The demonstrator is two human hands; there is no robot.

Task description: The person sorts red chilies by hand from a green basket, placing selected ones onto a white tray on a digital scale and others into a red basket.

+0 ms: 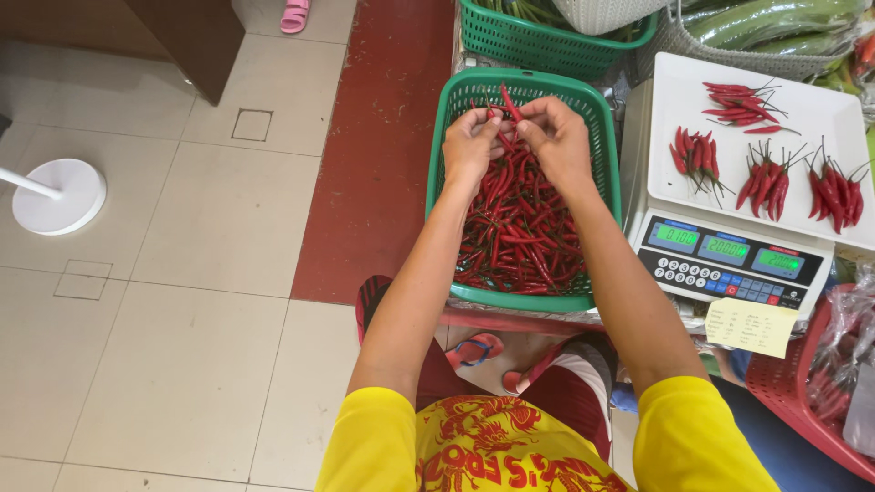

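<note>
A green plastic basket (605, 146) on the floor holds a heap of red chillies (517, 232) with green stalks. Both my hands are over its far end. My left hand (471, 144) and my right hand (558, 135) are closed together on a small bunch of chillies (507, 114), one pepper sticking up between the fingers. To the right a white digital scale (729, 214) carries several little bundles of red chillies (764, 173) on its pan.
A second green basket (538, 41) with greens stands beyond the first. A grey basket of green gourds (775, 27) is at top right, a red basket (802, 401) at lower right. A white round stand base (59, 196) sits on the tiles at left.
</note>
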